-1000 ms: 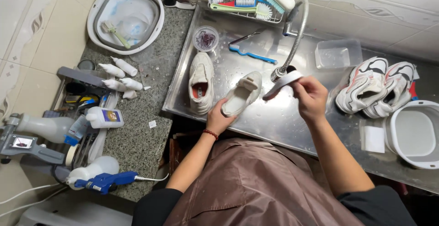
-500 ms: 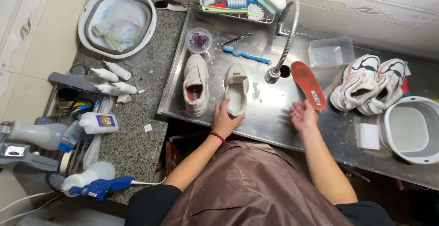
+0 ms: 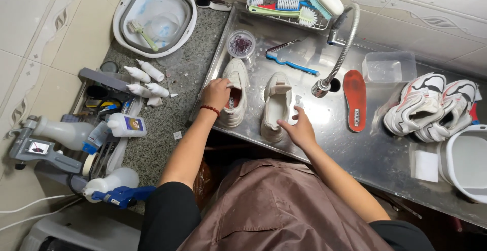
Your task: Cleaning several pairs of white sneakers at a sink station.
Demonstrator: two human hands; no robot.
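Two cream sneakers side by side on wet steel surface (image 3: 304,144), toes toward body: left sneaker (image 3: 234,101) w/ left hand (image 3: 217,92) at its opening, fingers curled onto collar/tongue; right sneaker (image 3: 276,106) just beside right hand (image 3: 299,129), fingers loosely spread, resting at shoe's side, gripping nothing. Red insole (image 3: 354,99) flat, right of faucet head (image 3: 321,87); white pair of trainers (image 3: 431,106) at far right; blue brush (image 3: 290,63) behind sneakers.
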